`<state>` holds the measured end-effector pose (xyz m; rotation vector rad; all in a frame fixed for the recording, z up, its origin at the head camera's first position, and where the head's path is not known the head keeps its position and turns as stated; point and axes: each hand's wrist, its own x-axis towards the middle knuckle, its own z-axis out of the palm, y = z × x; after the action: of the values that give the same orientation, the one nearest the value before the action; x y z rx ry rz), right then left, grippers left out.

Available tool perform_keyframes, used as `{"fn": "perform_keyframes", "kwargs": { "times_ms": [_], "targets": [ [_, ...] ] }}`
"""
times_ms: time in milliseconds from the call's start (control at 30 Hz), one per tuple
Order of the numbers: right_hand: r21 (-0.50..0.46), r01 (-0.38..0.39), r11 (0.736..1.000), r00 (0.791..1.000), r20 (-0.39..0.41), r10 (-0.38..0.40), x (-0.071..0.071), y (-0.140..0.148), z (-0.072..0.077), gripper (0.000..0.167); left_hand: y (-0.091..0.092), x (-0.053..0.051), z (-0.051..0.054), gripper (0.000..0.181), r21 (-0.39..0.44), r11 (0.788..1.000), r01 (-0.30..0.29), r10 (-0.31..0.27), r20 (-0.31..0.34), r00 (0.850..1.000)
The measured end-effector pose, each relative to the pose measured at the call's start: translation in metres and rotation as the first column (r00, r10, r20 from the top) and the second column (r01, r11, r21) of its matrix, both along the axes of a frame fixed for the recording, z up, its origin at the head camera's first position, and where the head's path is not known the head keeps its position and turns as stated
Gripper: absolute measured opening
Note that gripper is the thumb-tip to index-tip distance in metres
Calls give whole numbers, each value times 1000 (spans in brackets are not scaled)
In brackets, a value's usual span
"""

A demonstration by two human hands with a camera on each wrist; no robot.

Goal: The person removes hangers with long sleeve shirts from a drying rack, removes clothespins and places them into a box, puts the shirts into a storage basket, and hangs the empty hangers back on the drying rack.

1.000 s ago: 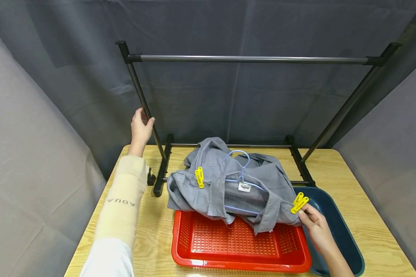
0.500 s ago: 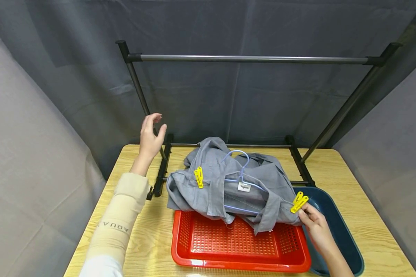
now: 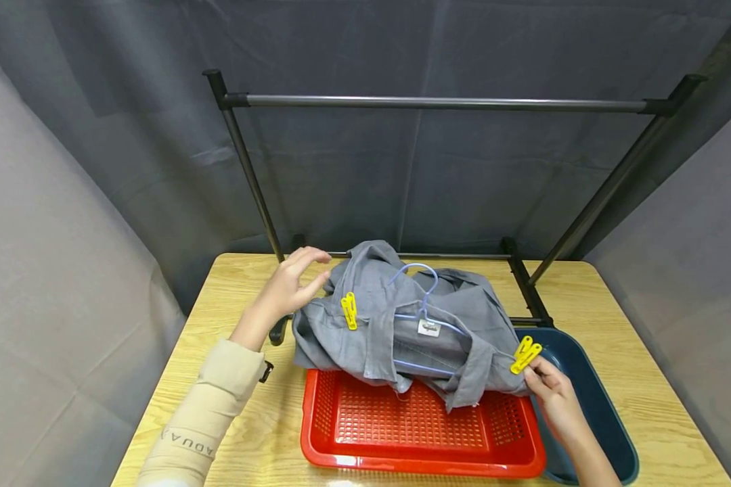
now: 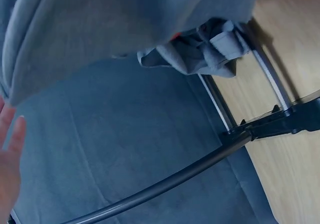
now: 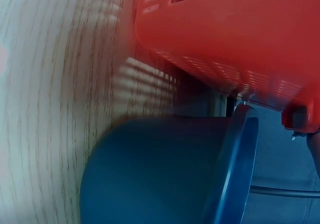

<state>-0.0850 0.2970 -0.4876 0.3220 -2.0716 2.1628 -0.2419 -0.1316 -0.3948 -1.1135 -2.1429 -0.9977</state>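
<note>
A grey shirt (image 3: 378, 331) with a pale blue hanger (image 3: 425, 287) in its neck lies bunched over the red basket. One yellow clothespin (image 3: 350, 311) sits on its left shoulder. At its right end is another yellow clothespin (image 3: 526, 355). Just below that, my right hand (image 3: 557, 399) pinches the edge of the cloth between thumb and fingers. My left hand (image 3: 289, 284) hovers by the left shoulder with thumb and fingers spread, holding nothing. In the left wrist view, its fingers (image 4: 17, 136) show at the left edge, close to grey cloth (image 4: 125, 24).
Below the shirt stands the red basket (image 3: 423, 465), with a dark blue tub (image 3: 609, 399) to its right. Behind them rises a garment rack with a metal top bar (image 3: 445, 103) and black feet (image 3: 533, 291). Grey curtains (image 3: 341, 40) surround the wooden table (image 3: 268, 419).
My left hand has let go of the rack's left post and come down and right to the shirt's left shoulder. The right hand stays at the shirt's right end.
</note>
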Motion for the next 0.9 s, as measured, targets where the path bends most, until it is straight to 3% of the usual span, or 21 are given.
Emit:
{"fn": "perform_keyframes", "kwargs": {
  "times_ms": [200, 367, 567, 733, 900],
  "targets": [
    [-48, -12, 999, 1000, -29, 10, -1, -2, 0, 23, -1, 14, -13, 22, -99, 993, 56, -48, 79, 996],
    [-98, -33, 995, 998, -52, 28, -2, -2, 1, 25, -2, 22, -20, 23, -189, 979, 73, -45, 148, 988],
    [-107, -31, 994, 998, -54, 25, -2, -2, 1, 27, 2, 28, -27, 23, -283, 959, 31, 1, 112, 994],
    [-112, -42, 993, 997, -64, 35, -2, -3, 2, 28, 5, 30, -30, 16, -322, 947, 18, -6, 38, 999],
    [-108, -50, 993, 998, -54, 44, -3, -5, 4, 27, 6, 33, -31, 10, -342, 940, 9, -1, 24, 1000]
  ]
}}
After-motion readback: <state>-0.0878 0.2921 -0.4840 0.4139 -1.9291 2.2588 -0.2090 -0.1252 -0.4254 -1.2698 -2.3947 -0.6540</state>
